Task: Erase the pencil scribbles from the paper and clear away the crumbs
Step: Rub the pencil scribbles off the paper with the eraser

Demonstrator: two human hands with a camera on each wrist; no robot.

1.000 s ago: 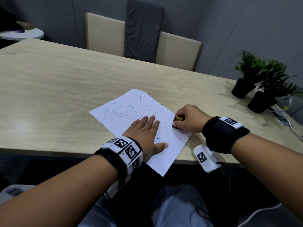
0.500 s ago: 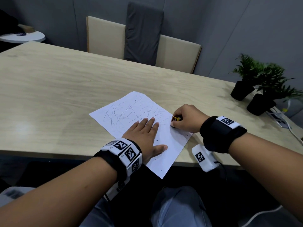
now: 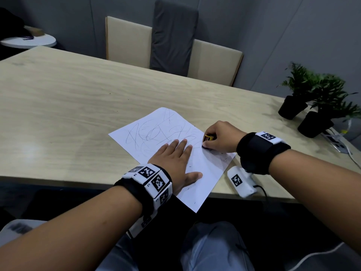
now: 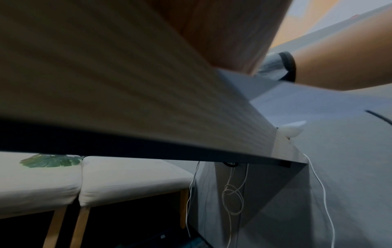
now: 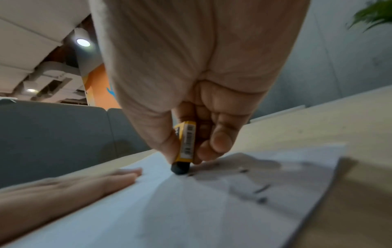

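A white sheet of paper (image 3: 156,132) (image 5: 191,209) with pencil scribbles lies on the wooden table (image 3: 58,114), its near corner hanging over the edge. My left hand (image 3: 175,159) (image 5: 63,186) lies flat on the sheet, fingers straight. My right hand (image 3: 220,138) (image 5: 191,100) pinches a black eraser (image 3: 208,138) (image 5: 184,151) in a yellow sleeve, its dark tip pressed to the paper near the right edge. Dark crumbs (image 5: 260,189) (image 3: 224,157) lie on the paper beside the eraser. The left wrist view shows only the table's edge from below.
Two potted plants (image 3: 316,102) in black pots stand at the far right of the table, with cables beside them. A beige and grey bench (image 3: 172,44) backs the far side. A small white round table (image 3: 29,41) is at the far left.
The eraser in my right hand has shifted slightly on the paper, and more crumbs lie near it. The left hand has stayed flat on the sheet.
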